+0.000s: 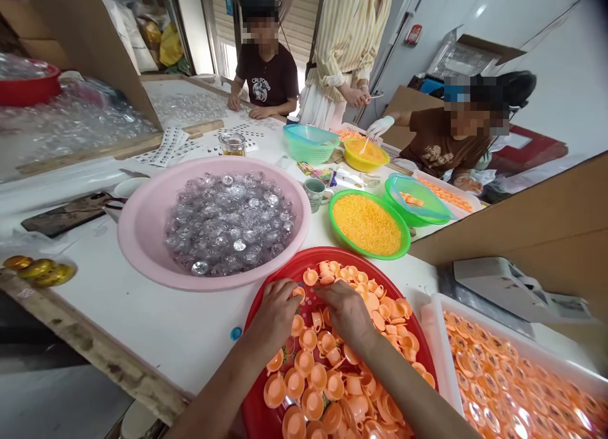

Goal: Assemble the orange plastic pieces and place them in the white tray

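Observation:
Both of my hands rest inside a red basin [266,303] filled with several small orange plastic cup-shaped pieces [327,375]. My left hand [275,312] has its fingers curled down, with one orange piece at the fingertips. My right hand [348,312] lies beside it, fingers bent and pressed onto the orange pieces near the basin's middle. What the right fingers pinch is hidden. Just behind the red basin stands a pink basin [142,236] heaped with clear plastic capsules [230,220].
A green bowl of yellow grains [368,225] stands right of the pink basin, a white tray of orange pieces [517,388] at far right. A mug [314,192], more baskets, a phone [64,216] and gold pieces [38,269] lie around. Three other people are at the far side.

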Demonstrator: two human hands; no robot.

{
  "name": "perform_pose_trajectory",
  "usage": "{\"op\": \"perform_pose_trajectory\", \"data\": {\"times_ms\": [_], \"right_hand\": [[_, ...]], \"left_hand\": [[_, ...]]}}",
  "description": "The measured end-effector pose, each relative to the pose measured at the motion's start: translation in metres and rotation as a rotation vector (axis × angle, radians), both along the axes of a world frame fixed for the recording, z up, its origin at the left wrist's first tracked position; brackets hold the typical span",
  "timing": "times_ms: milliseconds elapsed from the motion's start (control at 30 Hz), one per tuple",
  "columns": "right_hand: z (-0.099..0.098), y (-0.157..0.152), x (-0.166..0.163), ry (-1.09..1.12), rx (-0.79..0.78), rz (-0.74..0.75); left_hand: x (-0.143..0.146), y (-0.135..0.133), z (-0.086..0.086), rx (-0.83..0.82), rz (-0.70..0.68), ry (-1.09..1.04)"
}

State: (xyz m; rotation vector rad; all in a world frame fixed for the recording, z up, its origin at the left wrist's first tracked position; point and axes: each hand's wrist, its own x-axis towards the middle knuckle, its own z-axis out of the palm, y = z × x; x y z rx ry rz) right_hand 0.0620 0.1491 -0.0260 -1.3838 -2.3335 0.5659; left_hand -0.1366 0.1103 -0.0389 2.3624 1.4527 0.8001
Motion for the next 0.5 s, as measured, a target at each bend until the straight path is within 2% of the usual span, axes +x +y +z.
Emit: {"op": "perform_pose_trajectory", "data": {"times_ms": [167,267,367,500], "right_hand": [[0.001,0.033,0.001,-0.030,0.042,-0.225],[0.004,0.049,-0.014,-0.059,0.038,-0.231],[0.005,0.054,-0.026,-0.080,0.021,-0.224],[0.010,0.057,-0.028,-0.095,-0.061,-0.269]], "left_hand": [[0.005,0.008,-0.007,-0.020,-0.020,0.059],[0.013,0.022,-0.009,-0.160,-0.033,0.158],[0.021,0.034,-0.003,-0.318,-0.044,0.216],[0.023,0.034,0.009,-0.296,-0.008,0.215]]}}
